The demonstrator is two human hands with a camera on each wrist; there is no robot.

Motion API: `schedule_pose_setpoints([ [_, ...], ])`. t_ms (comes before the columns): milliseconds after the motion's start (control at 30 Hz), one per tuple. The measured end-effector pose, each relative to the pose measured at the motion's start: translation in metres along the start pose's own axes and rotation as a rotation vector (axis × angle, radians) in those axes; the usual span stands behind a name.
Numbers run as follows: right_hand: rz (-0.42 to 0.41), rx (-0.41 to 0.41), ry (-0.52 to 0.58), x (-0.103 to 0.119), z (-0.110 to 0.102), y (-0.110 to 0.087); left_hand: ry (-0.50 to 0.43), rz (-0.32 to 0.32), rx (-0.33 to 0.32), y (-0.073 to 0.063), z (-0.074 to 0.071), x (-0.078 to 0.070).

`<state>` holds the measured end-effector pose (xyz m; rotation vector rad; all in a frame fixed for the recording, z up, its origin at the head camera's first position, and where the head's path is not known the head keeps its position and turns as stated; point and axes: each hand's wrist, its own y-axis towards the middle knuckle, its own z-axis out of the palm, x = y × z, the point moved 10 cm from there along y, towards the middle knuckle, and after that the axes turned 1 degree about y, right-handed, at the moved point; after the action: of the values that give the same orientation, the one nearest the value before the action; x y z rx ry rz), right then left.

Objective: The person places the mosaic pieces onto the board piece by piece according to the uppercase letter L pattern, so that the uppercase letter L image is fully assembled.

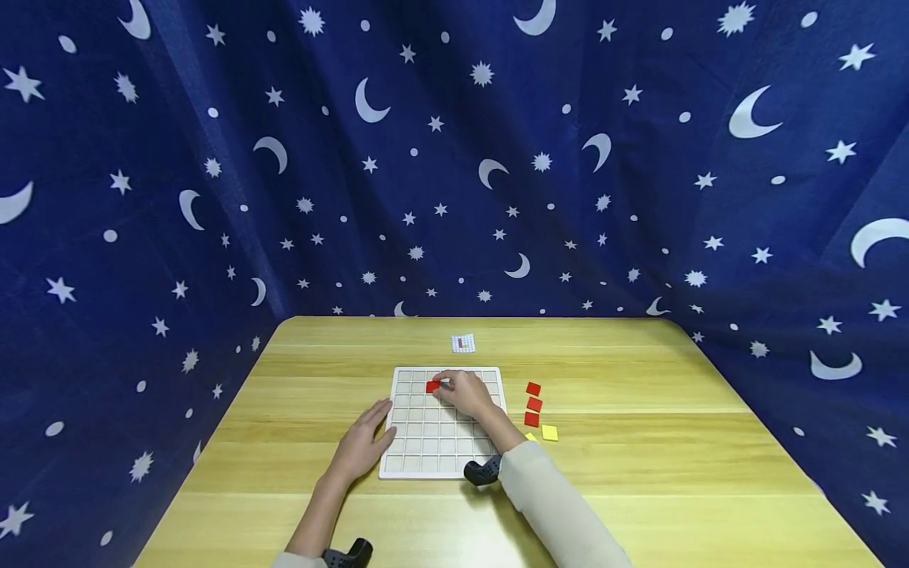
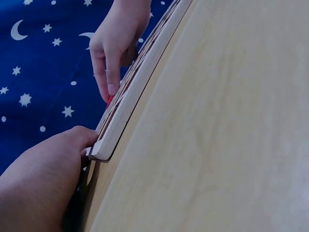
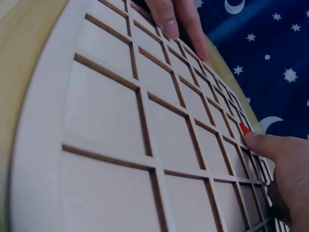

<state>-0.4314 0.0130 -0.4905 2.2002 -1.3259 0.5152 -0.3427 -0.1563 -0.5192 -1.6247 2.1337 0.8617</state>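
— There's the right grip point(image 1: 461, 392), just below centre in the head view, narrow, pinching a red tile point(image 1: 432, 386)!
— And the tile against that grip?
— At the fingertips, on their left in the frame, at the upper part of the white grid board point(image 1: 426, 476). Fully seated? Can't tell.
— The left grip point(image 1: 364, 446)?
— Lower left of centre, fingers extended, touching the board's left edge. Three more red tiles point(image 1: 534, 404) lie right of it on the bench point(image 1: 639, 442).
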Motion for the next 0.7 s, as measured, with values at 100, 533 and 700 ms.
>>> schedule_pose_setpoints([
  [100,0.004,0.003,-0.014,0.0,0.0,0.0,0.0,0.0,-0.002,0.0,0.0,0.0],
  [533,-0.044,-0.105,0.062,-0.004,-0.031,-0.02,-0.002,0.014,-0.008,-0.001,-0.002,0.0],
  [700,-0.03,-0.175,0.102,-0.025,-0.057,-0.035,0.006,0.004,0.004,0.001,0.0,0.002],
])
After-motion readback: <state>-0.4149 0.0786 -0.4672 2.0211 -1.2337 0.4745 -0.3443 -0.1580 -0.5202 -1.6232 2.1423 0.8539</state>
